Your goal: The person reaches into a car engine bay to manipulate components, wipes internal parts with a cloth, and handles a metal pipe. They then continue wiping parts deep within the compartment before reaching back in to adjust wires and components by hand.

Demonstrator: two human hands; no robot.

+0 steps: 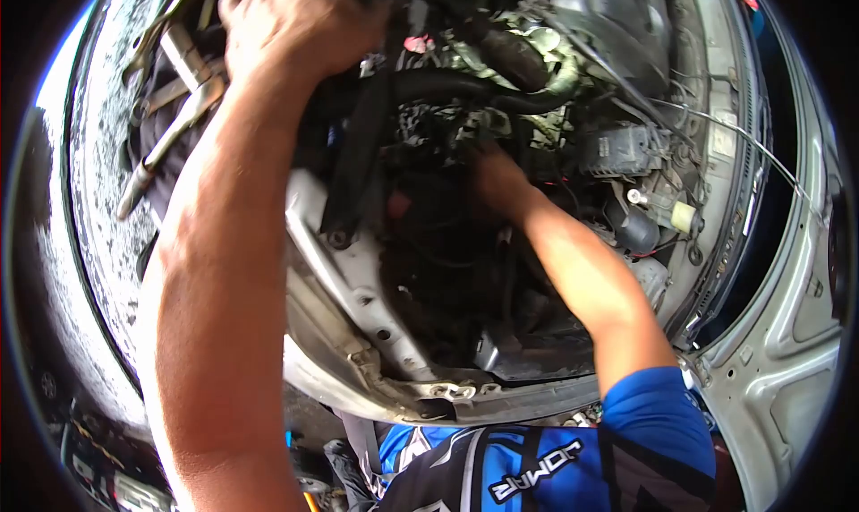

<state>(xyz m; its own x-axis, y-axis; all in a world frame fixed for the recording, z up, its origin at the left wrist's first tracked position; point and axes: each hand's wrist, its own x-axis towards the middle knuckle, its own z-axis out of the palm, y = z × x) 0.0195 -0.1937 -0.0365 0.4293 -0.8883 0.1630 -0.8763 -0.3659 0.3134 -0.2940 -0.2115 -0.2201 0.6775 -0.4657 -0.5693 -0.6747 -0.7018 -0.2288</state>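
Observation:
I am leaning over a car's open engine bay (465, 243). My left hand (286, 29) reaches to the far top of the bay, its back toward me and its fingers curled out of sight over dark parts beside a thick black hose (447, 87). My right hand (497, 181), on an arm with a blue sleeve, is pushed down among the dark engine parts in the middle. Its fingers are hidden, and what they touch cannot be made out.
Several metal hand tools (179, 109) lie at the bay's left edge. A silver crossmember (358, 288) runs along the near side. A grey engine component (617, 149) and a small pale cap (684, 215) sit right. A thin rod (743, 136) crosses toward the silver fender (787, 351).

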